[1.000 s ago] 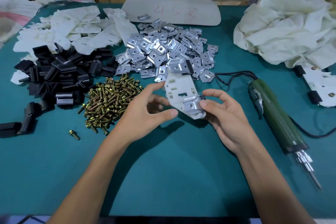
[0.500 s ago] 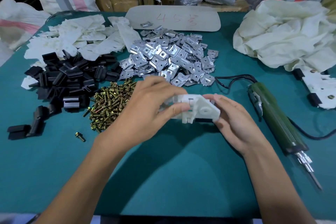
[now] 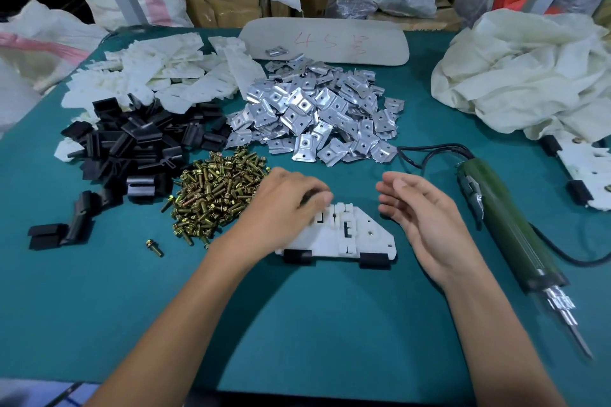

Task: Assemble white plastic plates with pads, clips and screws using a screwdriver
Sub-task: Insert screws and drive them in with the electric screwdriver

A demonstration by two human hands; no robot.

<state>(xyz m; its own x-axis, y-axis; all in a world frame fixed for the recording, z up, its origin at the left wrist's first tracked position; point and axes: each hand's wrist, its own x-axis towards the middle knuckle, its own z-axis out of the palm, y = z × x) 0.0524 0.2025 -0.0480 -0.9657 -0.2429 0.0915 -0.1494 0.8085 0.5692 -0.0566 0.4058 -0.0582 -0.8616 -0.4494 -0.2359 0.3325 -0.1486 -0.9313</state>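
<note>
Pin white plate (image 3: pixel 360 235), flat on table (image 3: pixel 314 324) between hands, with left hand (image 3: pixel 281 208) on far-left corner (fingers blurred, grip unclear). Send right hand (image 3: pixel 426 221), fingers loose and empty, for screws (image 3: pixel 215 198), then screwdriver (image 3: pixel 506 228).

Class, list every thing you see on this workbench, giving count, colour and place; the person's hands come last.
table: one, teal, under everything
white plates: heap, white, far left
black pads: heap, black, left
clips: heap, silver, far centre
screws: heap, brass, left of centre
loose screw: one, brass, near left
screwdriver: one, green, right
cloth: one bundle, cream, far right
board: one, beige, far centre
padded plate: one, white, centre
other plate: one, white, right edge
left hand: one, resting on padded plate
right hand: one, empty, right of padded plate
</note>
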